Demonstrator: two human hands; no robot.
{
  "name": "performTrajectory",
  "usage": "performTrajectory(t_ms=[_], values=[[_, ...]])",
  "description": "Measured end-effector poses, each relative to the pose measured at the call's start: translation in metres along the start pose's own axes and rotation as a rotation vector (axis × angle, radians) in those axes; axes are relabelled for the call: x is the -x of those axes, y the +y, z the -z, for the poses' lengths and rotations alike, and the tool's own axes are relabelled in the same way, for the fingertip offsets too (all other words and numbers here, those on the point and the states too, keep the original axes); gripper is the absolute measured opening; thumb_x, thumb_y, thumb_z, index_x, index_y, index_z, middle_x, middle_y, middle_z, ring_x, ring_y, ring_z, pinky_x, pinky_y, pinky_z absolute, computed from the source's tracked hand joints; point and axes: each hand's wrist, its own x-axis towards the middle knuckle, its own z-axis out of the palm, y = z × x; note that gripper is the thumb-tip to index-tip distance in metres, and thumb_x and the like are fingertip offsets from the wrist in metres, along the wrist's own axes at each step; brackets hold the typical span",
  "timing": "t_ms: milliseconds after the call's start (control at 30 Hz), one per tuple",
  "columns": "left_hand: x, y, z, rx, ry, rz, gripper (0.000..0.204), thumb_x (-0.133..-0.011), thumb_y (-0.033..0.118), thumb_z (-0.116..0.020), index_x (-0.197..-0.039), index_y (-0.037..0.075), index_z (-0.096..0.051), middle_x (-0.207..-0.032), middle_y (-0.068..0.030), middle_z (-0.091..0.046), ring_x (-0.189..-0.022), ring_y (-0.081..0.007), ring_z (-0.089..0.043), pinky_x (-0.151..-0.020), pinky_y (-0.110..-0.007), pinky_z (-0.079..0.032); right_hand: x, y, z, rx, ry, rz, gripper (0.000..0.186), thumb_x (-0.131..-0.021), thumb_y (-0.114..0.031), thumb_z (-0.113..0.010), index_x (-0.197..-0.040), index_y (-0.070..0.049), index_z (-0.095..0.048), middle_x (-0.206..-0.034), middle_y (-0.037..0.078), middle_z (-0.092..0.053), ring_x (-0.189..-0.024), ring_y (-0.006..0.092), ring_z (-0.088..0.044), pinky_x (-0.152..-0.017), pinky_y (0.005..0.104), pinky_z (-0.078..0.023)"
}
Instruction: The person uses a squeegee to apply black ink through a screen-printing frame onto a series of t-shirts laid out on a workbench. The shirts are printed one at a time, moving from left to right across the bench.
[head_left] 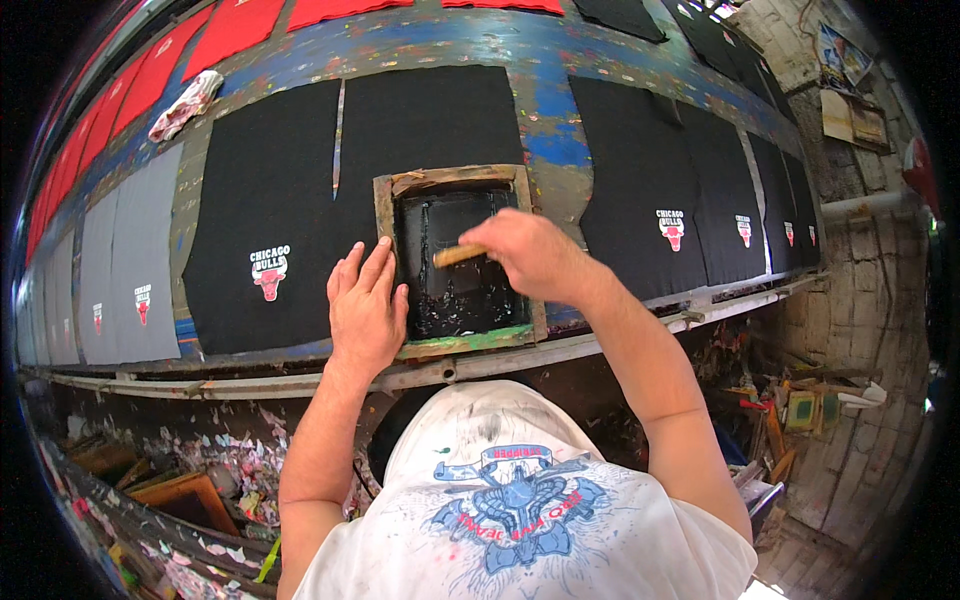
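A wooden-framed printing screen (386,205) lies on a black fabric piece (430,110) at the middle of the table. Dark ink covers much of its mesh, and green marks its near edge. My right hand (530,255) is closed round a squeegee (462,255) with a wooden edge, held over the mesh; its blade is hard to make out. Stretched out along the frame's left side, my left hand (366,312) rests with its fingertips touching the wood. Left of it, another black piece (225,200) bears a red-and-white bull's-head print (268,275).
More black pieces (630,170) with the same print lie to the right, grey ones (135,240) at left, red ones (235,45) along the far side. A stained rag (187,104) sits at far left. A metal rail (250,385) runs along the table's near edge.
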Motion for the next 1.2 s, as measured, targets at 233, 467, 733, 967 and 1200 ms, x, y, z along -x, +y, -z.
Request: performTrajectory(t_ms=[233,467,733,967,1200], values=[[-0.007,0.002,0.003,-0.044,-0.039,-0.003,0.048,-0.102,0.014,-0.071,-0.146,-0.003,-0.07,-0.163,-0.0119,-0.062,-0.147,-0.0379,-0.057,-0.131,-0.059,-0.034,-0.042,0.029,-0.005,0.1,0.229,0.042,0.041,-0.092,0.01,-0.067,-0.128,-0.004,-0.08,-0.118,0.018,-0.08,-0.109,0.04,-0.073,-0.101,0.0488,-0.06],[-0.01,0.005,0.004,-0.03,-0.05,0.019,0.046,-0.103,0.011,-0.071,-0.146,-0.004,-0.069,-0.163,-0.0133,-0.063,-0.146,-0.0364,-0.058,-0.131,-0.058,-0.034,0.007,-0.009,-0.038,0.174,0.142,0.098,0.05,-0.082,0.006,-0.072,-0.129,-0.009,-0.081,-0.124,0.012,-0.079,-0.112,0.0361,-0.073,-0.103,0.0504,-0.058],[0.001,0.006,-0.01,0.047,0.051,0.06,0.051,-0.099,0.009,-0.075,-0.148,-0.004,-0.068,-0.163,-0.0167,-0.062,-0.145,-0.0382,-0.057,-0.13,-0.056,-0.036,0.071,-0.067,-0.065,0.15,0.102,0.055,0.04,-0.09,-0.007,-0.074,-0.13,-0.009,-0.081,-0.129,0.016,-0.076,-0.12,0.0358,-0.072,-0.107,0.0496,-0.058],[0.016,0.007,-0.046,0.598,0.202,0.327,0.068,-0.089,-0.004,-0.078,-0.155,0.001,-0.065,-0.159,-0.0222,-0.064,-0.149,-0.0388,-0.059,-0.126,-0.047,-0.046,0.093,-0.071,-0.059,-0.028,0.039,-0.029,0.048,-0.088,-0.014,-0.084,-0.135,-0.008,-0.078,-0.147,0.017,-0.068,-0.138,0.0375,-0.062,-0.118,0.0517,-0.052],[0.022,0.009,-0.055,0.754,0.242,0.434,0.063,-0.083,-0.009,-0.071,-0.145,0.004,-0.074,-0.161,-0.0205,-0.065,-0.149,-0.0355,-0.061,-0.127,-0.046,-0.045,0.122,-0.048,-0.061,-0.139,0.483,-0.476,0.068,-0.091,-0.013,-0.087,-0.155,-0.008,-0.066,-0.166,0.025,-0.053,-0.152,0.0442,-0.052,-0.127,0.0529,-0.043]])
